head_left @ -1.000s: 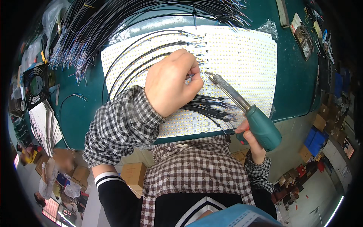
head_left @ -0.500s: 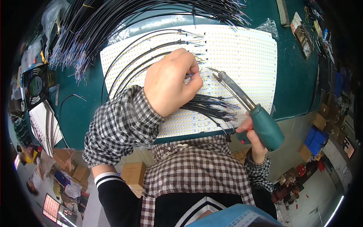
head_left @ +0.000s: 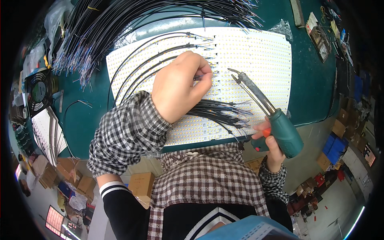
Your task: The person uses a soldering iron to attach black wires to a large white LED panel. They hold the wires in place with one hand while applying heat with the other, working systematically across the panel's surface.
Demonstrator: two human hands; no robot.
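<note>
A white panel of LED circuit boards (head_left: 256, 56), dotted with rows of small yellow chips, lies on the bench. My left hand (head_left: 178, 88) is over its middle, thumb and forefinger pinched on a thin black cable whose end is mostly hidden by the fingers. Several black cables (head_left: 156, 51) curve across the panel's left half, their thin wire ends at the middle seam. My right hand (head_left: 275, 155) grips a green-handled soldering gun (head_left: 286, 134). Its dark tip points up and left, right of my left fingertips and apart from them. A bundle of short black cables (head_left: 220, 112) lies below my left hand.
A large bundle of black cables (head_left: 120, 20) lies along the bench's far side. At the left are a black fan (head_left: 39, 91) and a stack of white sheets (head_left: 50, 134). A worn metal block (head_left: 319, 38) sits at far right. Cardboard boxes (head_left: 141, 186) stand below the bench.
The soldering gun's tip has moved a little right, away from my left fingertips. My left hand keeps its pinch in nearly the same place.
</note>
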